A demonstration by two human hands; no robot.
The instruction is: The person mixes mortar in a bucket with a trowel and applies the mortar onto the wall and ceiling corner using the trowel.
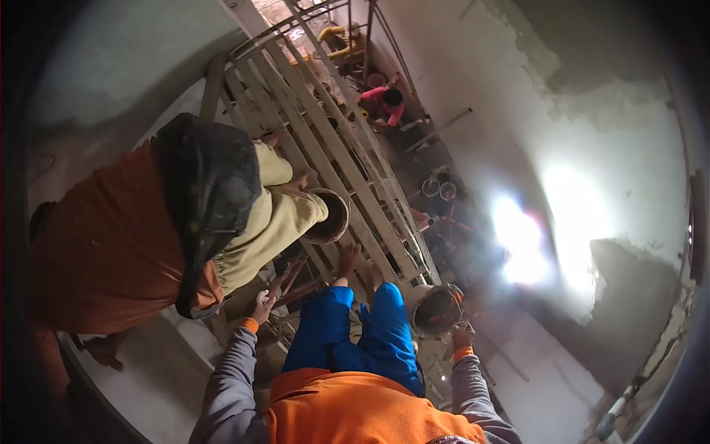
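Observation:
My left hand [263, 305] is closed on a rusty metal scaffold bar [287, 277] beside my left leg. My right hand [461, 331] grips the handle of a bucket [433, 311] hanging beside my right knee. My bare feet rest on the scaffold's wooden planks [366, 200], below my blue shorts. Another bucket [333, 216] stands on the boards by the legs of a co-worker [107, 237] in orange and khaki, close on my left.
Below the scaffold are a person in pink [384, 107], another in yellow [342, 44], and several buckets [444, 189]. A patchy plastered wall [562, 111] rises on the right, with glaring light on it. A metal rail [410, 248] runs along the planks' right edge.

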